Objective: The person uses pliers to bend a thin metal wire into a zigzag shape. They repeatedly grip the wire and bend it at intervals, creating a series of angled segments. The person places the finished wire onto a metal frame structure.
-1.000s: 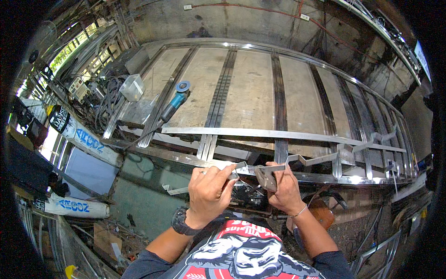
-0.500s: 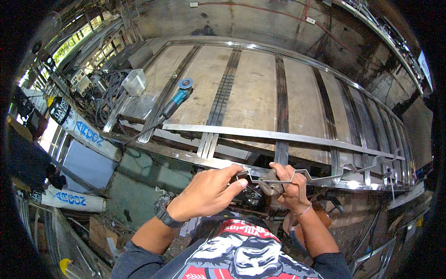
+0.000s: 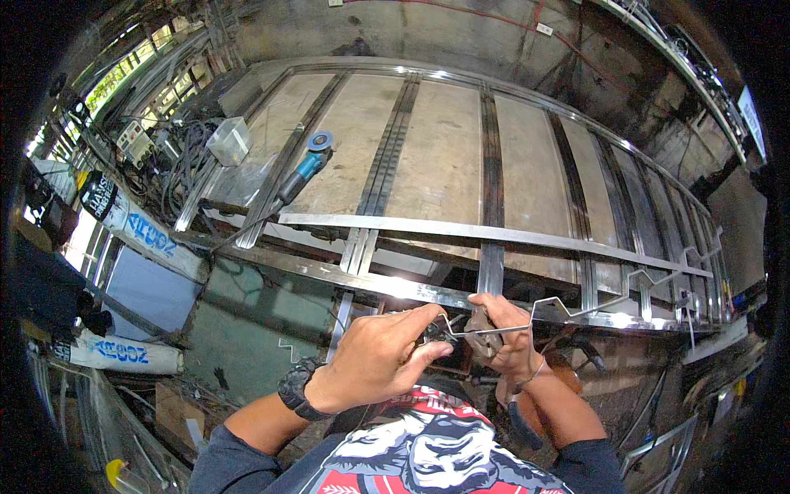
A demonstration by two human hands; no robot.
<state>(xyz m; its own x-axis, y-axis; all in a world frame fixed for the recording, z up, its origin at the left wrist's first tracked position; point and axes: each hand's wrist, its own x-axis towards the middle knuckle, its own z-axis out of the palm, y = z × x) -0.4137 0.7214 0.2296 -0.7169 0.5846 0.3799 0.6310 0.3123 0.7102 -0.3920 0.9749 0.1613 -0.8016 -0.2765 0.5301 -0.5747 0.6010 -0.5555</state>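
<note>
Desk: Who is nearest the lens?

Photographer: A person, bare-handed. The left hand (image 3: 370, 354) curls thumb and forefinger narrowly about a thin, silvery metal strip bent in zigzag steps (image 3: 592, 308); whether it pinches tight, I cannot tell. The right hand (image 3: 514, 342) is closed round a grey metal tool (image 3: 485, 342), partly hidden, against the strip.

Desk: What just changed?

Photographer: Within half a second, the strip's right-hand end has swung higher in view, suggesting the piece is being tilted where the hands meet it. It spans both hands and runs rightward.

Desk: The count, front to back?

Photographer: Two hands, one strip, one tool; beyond, two white cylinders with blue lettering (image 3: 164, 239), one shiny metal frame (image 3: 420, 290), one straight silvery flat bar (image 3: 494, 235), one teal-and-black angle grinder (image 3: 299, 177), one clear plastic box (image 3: 230, 142); on the wall, two white outlets (image 3: 544, 29).
</note>
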